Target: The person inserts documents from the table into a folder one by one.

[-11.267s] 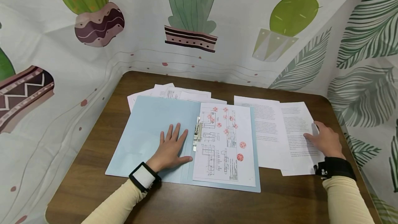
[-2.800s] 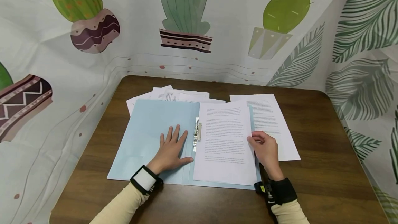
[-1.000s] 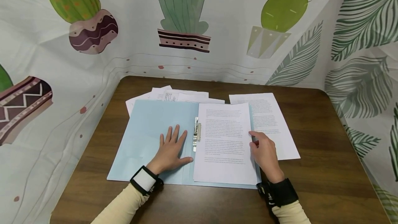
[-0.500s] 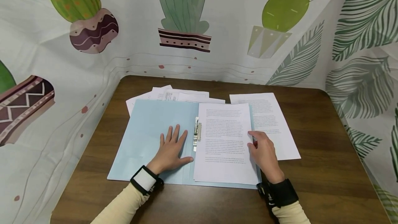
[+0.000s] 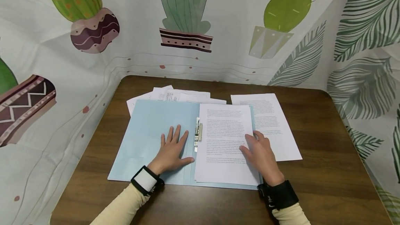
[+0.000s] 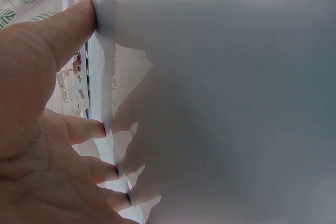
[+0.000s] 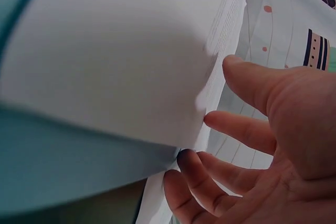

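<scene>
A light blue folder (image 5: 150,119) lies spread on the wooden table. A white sheet of printed text (image 5: 223,127) rests over its right side, beside the metal clip (image 5: 198,134) at the spine. My left hand (image 5: 170,153) presses flat on the left cover with fingers spread; in the left wrist view its fingertips touch the smooth blue surface (image 6: 220,103). At the sheet's right edge is my right hand (image 5: 262,153), fingers extended and apart. The right wrist view has its index finger (image 7: 241,129) touching the paper, the thumb off it.
Another text sheet (image 5: 272,124) lies to the right, partly under the folder. Several overlapping papers (image 5: 187,94) stick out behind the folder's left cover. A cloth with cactus and leaf prints (image 5: 231,61) hangs behind the table.
The outer right sheet went from the table onto the folder, covering a stamped drawing. The right hand, earlier holding that sheet's edge, has loosened its fingers and shifted slightly left. The left hand stays put.
</scene>
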